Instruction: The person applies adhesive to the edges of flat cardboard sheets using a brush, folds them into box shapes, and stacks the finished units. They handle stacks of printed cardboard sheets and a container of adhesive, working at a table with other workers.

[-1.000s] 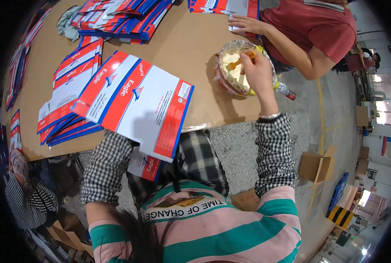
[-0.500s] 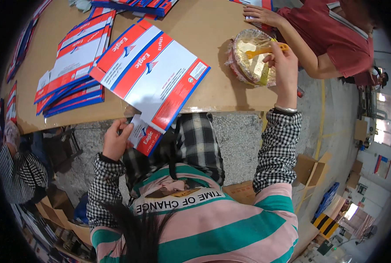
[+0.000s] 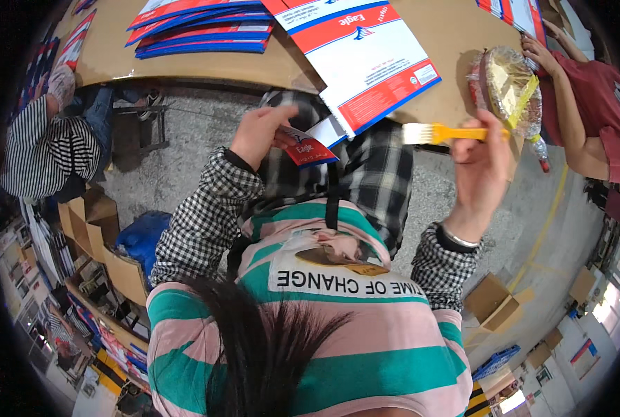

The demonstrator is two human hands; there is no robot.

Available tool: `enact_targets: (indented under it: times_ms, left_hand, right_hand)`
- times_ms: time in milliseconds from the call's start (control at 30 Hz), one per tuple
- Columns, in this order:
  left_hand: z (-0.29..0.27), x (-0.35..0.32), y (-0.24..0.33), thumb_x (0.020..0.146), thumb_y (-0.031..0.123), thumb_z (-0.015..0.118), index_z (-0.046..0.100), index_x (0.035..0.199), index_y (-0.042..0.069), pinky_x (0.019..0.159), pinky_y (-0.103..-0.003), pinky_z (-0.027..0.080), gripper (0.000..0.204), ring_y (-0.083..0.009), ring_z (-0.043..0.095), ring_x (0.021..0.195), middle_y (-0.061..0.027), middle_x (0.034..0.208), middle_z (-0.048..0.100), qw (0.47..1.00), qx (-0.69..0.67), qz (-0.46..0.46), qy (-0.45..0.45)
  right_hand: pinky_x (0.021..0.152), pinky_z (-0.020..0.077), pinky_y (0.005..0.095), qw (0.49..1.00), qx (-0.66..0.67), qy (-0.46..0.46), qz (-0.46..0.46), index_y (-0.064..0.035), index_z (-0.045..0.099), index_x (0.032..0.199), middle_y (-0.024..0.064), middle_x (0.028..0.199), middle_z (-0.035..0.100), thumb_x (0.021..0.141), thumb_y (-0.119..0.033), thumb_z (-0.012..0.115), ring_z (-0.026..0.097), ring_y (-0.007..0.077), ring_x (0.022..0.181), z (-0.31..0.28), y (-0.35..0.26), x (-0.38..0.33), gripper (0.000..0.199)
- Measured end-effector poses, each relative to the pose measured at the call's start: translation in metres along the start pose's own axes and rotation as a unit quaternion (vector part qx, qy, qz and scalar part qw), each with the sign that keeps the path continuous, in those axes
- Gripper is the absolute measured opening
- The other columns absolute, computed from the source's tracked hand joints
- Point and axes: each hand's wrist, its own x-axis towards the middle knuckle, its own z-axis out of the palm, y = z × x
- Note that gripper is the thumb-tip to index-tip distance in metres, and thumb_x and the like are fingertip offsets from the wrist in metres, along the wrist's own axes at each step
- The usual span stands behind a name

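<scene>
At the near edge of the table (image 3: 101,52), in the head view, we see a red-white-and-blue carton sheet (image 3: 372,66) jutting toward us. Our left hand (image 3: 262,134), half curled, grips its end flap. Our right hand (image 3: 480,167) closes around the yellow handle of a flat brush (image 3: 456,133), bristles pointing left. Beyond it stands a plastic-lined bowl (image 3: 501,87); more sheets (image 3: 202,35) lie stacked to the left.

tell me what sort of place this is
Probably a carton-packing workshop: stacked cartons on a large table, a co-worker in red at its edge, and an open box on the floor.
</scene>
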Motion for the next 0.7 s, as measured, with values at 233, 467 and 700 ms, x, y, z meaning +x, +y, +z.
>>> enact_targets:
  times_ms: [233,467,700]
  left_hand:
    - [-0.041,-0.030,-0.019,0.076,0.010,0.056,0.061,0.101,0.001,0.077,-0.024,0.044,0.027,-0.0123,0.055,0.084,-0.0055,0.093,0.061,0.976,0.133,0.022,-0.169]
    - [-0.041,-0.040,-0.023,0.076,0.009,0.047,0.041,0.135,0.007,0.084,-0.027,0.044,0.059,-0.0180,0.055,0.093,-0.0097,0.107,0.058,0.890,0.320,-0.005,-0.324]
    - [-0.027,-0.008,-0.064,0.075,0.010,0.053,0.062,0.094,0.002,0.089,-0.034,0.047,0.022,-0.0225,0.054,0.111,-0.0121,0.115,0.058,0.619,0.601,0.187,-0.470]
  right_hand:
    - [0.054,0.0502,0.0275,0.989,0.076,-0.069,0.110,0.0026,0.049,0.114,0.0180,0.090,0.062,0.097,-0.021,0.041,0.063,0.0200,0.064,0.038,0.045,-0.025,0.030]
    - [0.058,0.0512,0.0300,0.972,0.131,-0.147,0.127,0.0038,0.048,0.116,0.0196,0.090,0.062,0.096,-0.021,0.038,0.063,0.0234,0.065,0.062,0.050,-0.032,0.033]
    - [0.067,0.0507,0.0306,0.967,0.103,-0.192,0.131,0.0053,0.046,0.115,0.0172,0.083,0.061,0.091,-0.017,0.041,0.060,0.0230,0.066,0.094,0.055,-0.031,0.033]
